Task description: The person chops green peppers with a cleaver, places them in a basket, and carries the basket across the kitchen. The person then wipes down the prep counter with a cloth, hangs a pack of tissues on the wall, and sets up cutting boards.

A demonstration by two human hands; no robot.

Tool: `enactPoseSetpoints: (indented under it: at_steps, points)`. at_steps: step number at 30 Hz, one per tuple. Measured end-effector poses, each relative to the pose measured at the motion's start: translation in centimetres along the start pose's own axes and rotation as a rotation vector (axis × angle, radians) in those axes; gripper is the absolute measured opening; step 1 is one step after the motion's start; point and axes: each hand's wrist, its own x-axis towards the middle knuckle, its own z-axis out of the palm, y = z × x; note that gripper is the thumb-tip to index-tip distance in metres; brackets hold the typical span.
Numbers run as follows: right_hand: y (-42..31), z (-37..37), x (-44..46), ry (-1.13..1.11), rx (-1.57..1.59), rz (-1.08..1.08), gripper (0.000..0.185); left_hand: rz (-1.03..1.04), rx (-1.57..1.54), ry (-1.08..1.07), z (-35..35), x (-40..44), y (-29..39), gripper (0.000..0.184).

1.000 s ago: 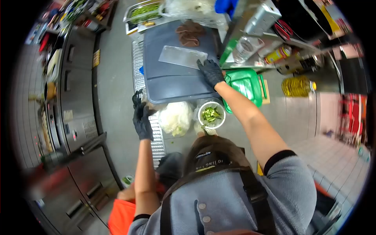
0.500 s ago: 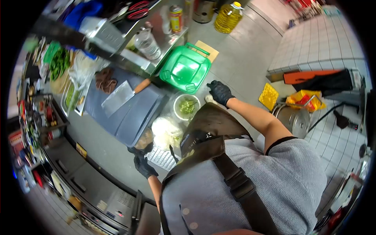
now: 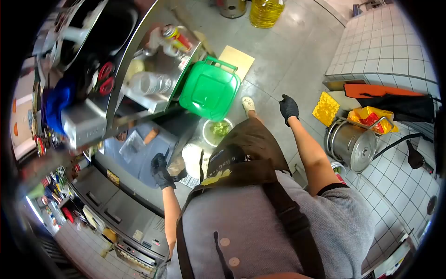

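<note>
My left hand [image 3: 161,172], in a black glove, is at the edge of the grey-blue board [image 3: 153,165], beside a clear bag with something brownish; its thumb is apart from the fingers and I see nothing in it. My right hand [image 3: 289,108], also gloved in black, hangs empty over the floor, fingers loosely apart. A cleaver [image 3: 132,145] lies on the board, partly under the shelf edge. Between the hands are a white bowl of chopped greens [image 3: 218,132] and a white plastic bag [image 3: 192,160]. The green lidded bin [image 3: 210,90] stands beyond the bowl.
On the left, a metal shelf [image 3: 121,83] carries a clear bottle [image 3: 155,83], a spray can [image 3: 176,38] and red-handled scissors [image 3: 106,78]. An oil jug [image 3: 266,13] is at the top. To the right are a steel pot [image 3: 362,149] and a yellow pad [image 3: 326,109].
The view has swung to the right. My right hand has left the cleaver and moved off the board, out over the floor. My left hand has shifted along the board's edge.
</note>
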Motion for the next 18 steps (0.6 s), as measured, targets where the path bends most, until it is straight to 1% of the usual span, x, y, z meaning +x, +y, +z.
enactPoseSetpoints:
  at_steps: [1,2,3,4,5,7,8,9,13,15,16,17,18]
  points:
    - [1.9,1.2,1.3,0.003,-0.013,0.015,0.04,0.005,0.041,-0.023,2.0,0.1,1.1,0.022]
    - [4.9,2.6,3.2,0.04,-0.028,0.043,0.042,-0.017,-0.009,-0.084,2.9,0.8,0.5,0.02]
    - [7.6,1.7,5.4,0.101,-0.046,0.079,0.044,-0.002,-0.032,-0.08,4.5,1.4,0.5,0.018]
    - [8.8,0.2,6.3,0.121,-0.068,0.119,0.047,-0.054,-0.062,-0.134,5.1,2.4,-0.4,0.018]
    - [8.8,-0.5,6.3,0.131,-0.087,0.165,0.05,-0.009,0.074,-0.124,7.9,0.9,3.4,0.018]
    - [7.2,-5.1,6.6,0.102,0.057,0.34,0.053,-0.001,0.062,-0.175,10.5,2.5,3.4,0.019]
    - [6.3,-7.4,6.7,0.121,0.079,0.361,0.055,-0.007,0.047,-0.204,11.4,3.4,3.3,0.02]
    - [5.9,-9.2,6.8,0.135,0.104,0.376,0.056,-0.004,0.032,-0.238,12.9,4.4,3.1,0.02]
    - [7.5,-12.2,7.1,0.387,0.155,0.284,0.05,0.038,-0.011,-0.428,18.1,8.4,2.2,0.023]
    - [8.9,-13.0,6.5,0.532,0.171,0.25,0.045,0.087,-0.018,-0.562,21.1,10.9,1.3,0.024]
    - [9.9,-13.1,6.3,0.65,0.194,0.242,0.04,0.093,-0.036,-0.625,22.6,11.8,0.9,0.025]
    - [10.8,-13.7,5.7,0.666,0.227,0.275,0.038,0.097,-0.047,-0.677,24.4,11.3,1.8,0.026]
    - [12.1,-14.6,5.1,0.68,0.259,0.298,0.036,-0.087,-0.177,-0.657,25.9,9.9,2.4,0.026]
